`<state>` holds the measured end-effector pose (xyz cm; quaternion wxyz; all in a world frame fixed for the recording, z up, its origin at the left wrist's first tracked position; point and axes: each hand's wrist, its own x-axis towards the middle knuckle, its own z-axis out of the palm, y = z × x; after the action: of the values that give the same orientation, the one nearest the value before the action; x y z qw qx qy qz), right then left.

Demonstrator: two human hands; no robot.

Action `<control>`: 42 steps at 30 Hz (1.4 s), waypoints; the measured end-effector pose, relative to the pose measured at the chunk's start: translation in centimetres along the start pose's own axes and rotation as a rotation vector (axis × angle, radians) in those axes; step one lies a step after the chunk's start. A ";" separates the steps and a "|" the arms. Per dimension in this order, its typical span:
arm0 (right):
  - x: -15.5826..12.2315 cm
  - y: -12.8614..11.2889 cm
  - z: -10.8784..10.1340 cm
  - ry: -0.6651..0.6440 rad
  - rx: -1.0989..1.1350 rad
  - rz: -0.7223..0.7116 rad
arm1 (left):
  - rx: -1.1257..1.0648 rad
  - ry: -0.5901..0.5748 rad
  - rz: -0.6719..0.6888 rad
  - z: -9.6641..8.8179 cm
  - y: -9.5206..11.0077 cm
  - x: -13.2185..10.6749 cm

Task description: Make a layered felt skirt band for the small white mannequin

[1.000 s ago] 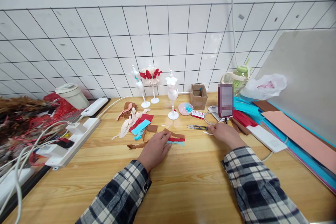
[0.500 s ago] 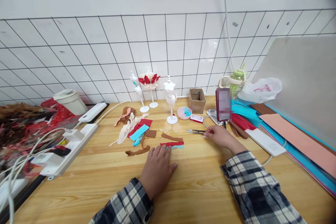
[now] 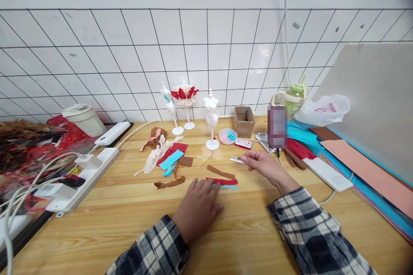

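Note:
My left hand (image 3: pixel 198 206) lies flat on the table, fingers stretched out, its fingertips at the left end of a red fabric strip (image 3: pixel 227 181). A light blue strip (image 3: pixel 232 187) shows along the near edge of the red one. Just beyond them is a brown strip (image 3: pixel 221 172). The fingers of my right hand (image 3: pixel 269 171) are closed over the handles of small thread snips (image 3: pixel 236 160), whose blades point left. A bare white miniature dress form (image 3: pixel 212 118) stands behind the strips.
Fabric scraps (image 3: pixel 171 160) lie left of the strips. Two trimmed dress forms (image 3: pixel 186 99) stand behind. A pink bowl (image 3: pixel 226 136), a cardboard box (image 3: pixel 244 122) and a phone (image 3: pixel 277 126) are at the back. A power strip (image 3: pixel 87 184) is left, a white power bank (image 3: pixel 327 174) right.
My right hand has moved left over the snips and now covers their handles. The red and blue strips, with the brown one, have shifted right relative to my left hand. The camera view has shifted slightly.

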<state>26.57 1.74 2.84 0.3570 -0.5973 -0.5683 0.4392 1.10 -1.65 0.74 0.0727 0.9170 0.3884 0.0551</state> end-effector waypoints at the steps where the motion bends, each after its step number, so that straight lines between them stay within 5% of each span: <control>1: -0.1 -0.3 1.0 -0.062 0.082 -0.003 | -0.005 0.001 0.023 0.2 0.2 0.0; 4: -0.1 -0.4 4.2 -0.206 0.193 0.024 | -0.010 0.000 0.052 0.5 0.6 0.1; 9: 0.8 0.3 7.0 -0.099 0.179 0.000 | -0.025 0.048 0.104 -0.5 -0.3 0.1; 16: 1.1 1.1 7.0 -0.127 -0.054 0.004 | -0.008 0.057 0.046 -2.3 -2.7 -0.2; 22: 1.3 1.5 8.0 -0.089 -0.273 -0.015 | 0.066 0.026 0.038 -1.9 -1.7 0.0; 42: 1.5 1.2 7.6 -0.132 -0.244 0.025 | 0.069 0.027 0.021 -0.2 -1.7 0.3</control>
<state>19.90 2.53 -1.18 0.2380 -0.6133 -0.6322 0.4093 0.08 -0.31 0.61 0.0354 0.9221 0.3814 0.0548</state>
